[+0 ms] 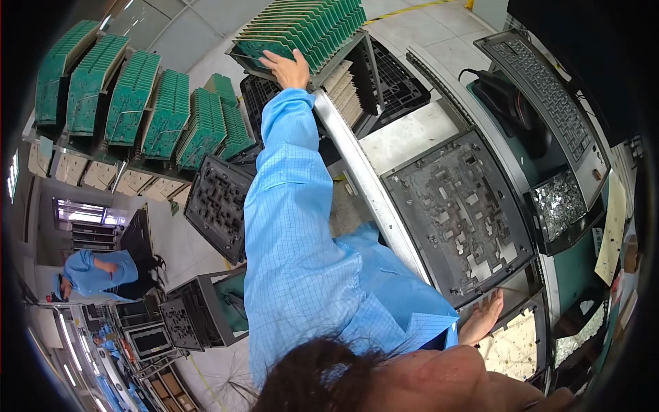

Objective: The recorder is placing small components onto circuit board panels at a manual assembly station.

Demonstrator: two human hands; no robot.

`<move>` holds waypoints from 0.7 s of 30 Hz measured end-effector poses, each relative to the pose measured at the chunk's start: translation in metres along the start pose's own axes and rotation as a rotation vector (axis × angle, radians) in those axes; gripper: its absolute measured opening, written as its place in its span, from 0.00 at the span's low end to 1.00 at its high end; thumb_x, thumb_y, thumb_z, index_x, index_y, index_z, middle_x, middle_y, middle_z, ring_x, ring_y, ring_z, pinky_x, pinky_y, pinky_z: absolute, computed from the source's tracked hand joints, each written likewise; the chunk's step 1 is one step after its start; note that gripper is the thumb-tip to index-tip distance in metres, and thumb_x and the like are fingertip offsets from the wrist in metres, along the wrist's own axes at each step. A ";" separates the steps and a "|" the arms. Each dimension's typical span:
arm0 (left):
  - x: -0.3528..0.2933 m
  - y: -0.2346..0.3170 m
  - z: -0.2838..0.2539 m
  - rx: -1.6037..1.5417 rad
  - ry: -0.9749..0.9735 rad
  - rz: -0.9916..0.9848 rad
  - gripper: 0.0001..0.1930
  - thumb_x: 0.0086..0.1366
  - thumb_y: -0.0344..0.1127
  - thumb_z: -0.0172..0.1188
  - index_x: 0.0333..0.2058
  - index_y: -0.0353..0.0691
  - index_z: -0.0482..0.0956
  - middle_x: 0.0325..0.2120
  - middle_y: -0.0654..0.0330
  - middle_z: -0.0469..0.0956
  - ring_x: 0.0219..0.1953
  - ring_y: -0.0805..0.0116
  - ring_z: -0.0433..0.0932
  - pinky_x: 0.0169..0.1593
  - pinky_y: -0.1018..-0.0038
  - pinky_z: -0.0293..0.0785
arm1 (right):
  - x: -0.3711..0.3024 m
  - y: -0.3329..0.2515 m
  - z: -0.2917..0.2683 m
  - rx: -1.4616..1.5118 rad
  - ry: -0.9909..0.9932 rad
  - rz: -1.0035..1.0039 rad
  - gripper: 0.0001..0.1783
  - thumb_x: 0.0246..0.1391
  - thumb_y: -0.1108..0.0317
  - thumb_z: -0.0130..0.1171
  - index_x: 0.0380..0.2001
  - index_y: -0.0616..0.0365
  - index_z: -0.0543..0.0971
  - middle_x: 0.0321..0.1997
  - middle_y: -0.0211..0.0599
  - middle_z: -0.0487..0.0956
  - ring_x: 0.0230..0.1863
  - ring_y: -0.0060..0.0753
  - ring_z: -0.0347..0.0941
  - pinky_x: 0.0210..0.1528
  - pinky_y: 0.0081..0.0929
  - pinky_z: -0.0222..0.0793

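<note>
My left hand (288, 70) reaches up to a rack of upright green circuit boards (302, 31). Its fingers are spread and rest against the front board, near the lower corner, gripping nothing that I can see. Beside the lower edge of a black fixture tray (460, 213), my right hand (482, 319) has its fingers stretched out, close to or touching that edge. Cut-outs and raised blocks cover the tray, which lies on metal rails. Cream-coloured boards (347, 93) stand in a slot beneath the green ones.
Several more green board stacks (127, 96) line a rack at left, with another black fixture (218, 206) below them. A keyboard (546, 89) and a tray of small shiny pieces (559, 204) lie at right. A co-worker in blue (103, 273) is at far left.
</note>
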State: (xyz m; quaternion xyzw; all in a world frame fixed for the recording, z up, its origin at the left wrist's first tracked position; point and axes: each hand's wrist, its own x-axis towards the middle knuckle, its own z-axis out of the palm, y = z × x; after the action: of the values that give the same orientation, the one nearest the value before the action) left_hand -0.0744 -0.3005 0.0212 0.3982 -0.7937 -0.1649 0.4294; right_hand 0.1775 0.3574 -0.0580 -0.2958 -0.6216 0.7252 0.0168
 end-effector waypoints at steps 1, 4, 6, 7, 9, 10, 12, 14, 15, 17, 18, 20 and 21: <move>0.002 0.013 -0.004 -0.075 -0.042 -0.013 0.46 0.61 0.43 0.56 0.65 0.22 0.39 0.65 0.26 0.41 0.58 0.27 0.64 0.62 0.50 0.62 | 0.002 0.004 -0.003 -0.001 0.011 0.005 0.34 0.68 0.44 0.42 0.67 0.55 0.61 0.71 0.41 0.59 0.70 0.46 0.53 0.67 0.47 0.46; 0.015 0.020 0.001 -0.018 -0.119 -0.127 0.47 0.58 0.39 0.56 0.65 0.21 0.37 0.64 0.25 0.42 0.54 0.29 0.69 0.60 0.51 0.66 | 0.004 0.009 -0.018 -0.023 0.021 -0.015 0.34 0.67 0.44 0.43 0.66 0.55 0.61 0.71 0.40 0.60 0.70 0.45 0.53 0.67 0.46 0.46; 0.026 0.018 0.023 0.055 -0.111 -0.113 0.48 0.56 0.38 0.56 0.64 0.18 0.36 0.58 0.25 0.58 0.55 0.32 0.70 0.60 0.51 0.67 | -0.003 0.012 -0.019 0.018 0.031 -0.074 0.33 0.67 0.45 0.44 0.66 0.55 0.62 0.70 0.39 0.61 0.69 0.44 0.54 0.66 0.44 0.47; 0.038 -0.001 0.032 0.096 -0.089 -0.084 0.47 0.57 0.40 0.56 0.63 0.17 0.38 0.52 0.27 0.68 0.52 0.36 0.74 0.60 0.54 0.67 | -0.006 0.007 -0.012 0.011 0.050 -0.064 0.32 0.67 0.45 0.45 0.66 0.55 0.63 0.70 0.39 0.61 0.68 0.43 0.56 0.65 0.42 0.49; 0.052 -0.002 0.043 0.704 -0.176 0.300 0.29 0.65 0.44 0.46 0.53 0.18 0.66 0.45 0.37 0.77 0.47 0.45 0.79 0.63 0.51 0.63 | -0.012 0.002 -0.002 -0.018 0.116 -0.053 0.29 0.67 0.47 0.46 0.63 0.54 0.67 0.64 0.33 0.68 0.61 0.34 0.63 0.60 0.34 0.56; 0.050 -0.006 0.023 1.180 -0.298 0.598 0.28 0.68 0.45 0.41 0.45 0.21 0.77 0.44 0.42 0.80 0.46 0.49 0.80 0.64 0.49 0.60 | -0.011 -0.009 0.005 -0.058 0.089 -0.091 0.27 0.67 0.48 0.47 0.60 0.53 0.70 0.62 0.31 0.69 0.57 0.31 0.65 0.57 0.31 0.60; 0.073 -0.050 0.020 0.912 -0.075 0.396 0.24 0.69 0.41 0.41 0.43 0.22 0.78 0.43 0.42 0.80 0.44 0.49 0.81 0.59 0.52 0.68 | -0.005 -0.015 0.009 -0.034 0.087 -0.063 0.27 0.65 0.47 0.49 0.60 0.51 0.70 0.62 0.31 0.70 0.63 0.36 0.64 0.59 0.35 0.59; 0.071 -0.028 0.001 1.227 -0.129 0.609 0.10 0.59 0.34 0.55 0.30 0.29 0.75 0.32 0.51 0.81 0.33 0.50 0.81 0.36 0.56 0.75 | -0.007 -0.006 0.007 0.025 0.092 -0.115 0.26 0.67 0.48 0.48 0.60 0.53 0.70 0.64 0.33 0.69 0.62 0.36 0.65 0.58 0.34 0.61; 0.055 -0.023 -0.004 0.337 -0.092 0.352 0.13 0.63 0.32 0.50 0.36 0.26 0.75 0.35 0.49 0.80 0.35 0.51 0.80 0.39 0.57 0.74 | -0.009 -0.005 0.008 0.048 0.112 -0.147 0.25 0.68 0.51 0.47 0.59 0.54 0.69 0.64 0.35 0.68 0.62 0.37 0.66 0.59 0.34 0.62; 0.016 -0.016 -0.036 -0.342 0.119 0.335 0.11 0.62 0.32 0.51 0.35 0.27 0.74 0.30 0.52 0.76 0.32 0.55 0.76 0.38 0.59 0.72 | -0.010 0.001 0.004 0.058 0.183 -0.232 0.22 0.68 0.57 0.47 0.59 0.58 0.69 0.63 0.39 0.69 0.62 0.37 0.66 0.60 0.36 0.64; -0.010 -0.004 -0.059 -0.162 0.312 0.649 0.10 0.58 0.33 0.58 0.27 0.30 0.72 0.23 0.58 0.73 0.27 0.59 0.74 0.34 0.60 0.72 | -0.013 0.000 0.002 0.033 0.233 -0.283 0.21 0.68 0.59 0.48 0.58 0.59 0.68 0.62 0.40 0.69 0.62 0.37 0.66 0.61 0.36 0.65; -0.043 0.002 -0.091 -0.422 0.503 0.592 0.13 0.61 0.34 0.59 0.32 0.25 0.72 0.24 0.54 0.72 0.31 0.58 0.75 0.38 0.65 0.73 | -0.016 -0.011 0.002 -0.066 0.303 -0.437 0.18 0.67 0.67 0.47 0.58 0.61 0.68 0.62 0.44 0.69 0.61 0.37 0.67 0.61 0.35 0.66; -0.091 0.047 -0.125 -0.543 0.381 0.576 0.15 0.63 0.31 0.56 0.39 0.21 0.70 0.32 0.46 0.74 0.37 0.57 0.77 0.39 0.67 0.76 | -0.018 -0.019 0.005 -0.090 0.303 -0.474 0.18 0.67 0.69 0.47 0.58 0.61 0.68 0.62 0.45 0.69 0.61 0.38 0.67 0.61 0.35 0.66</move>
State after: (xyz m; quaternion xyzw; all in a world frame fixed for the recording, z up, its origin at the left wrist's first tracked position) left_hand 0.0324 -0.1906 0.0722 0.0567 -0.7070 -0.1646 0.6855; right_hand 0.1834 0.3500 -0.0329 -0.2478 -0.6953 0.6202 0.2655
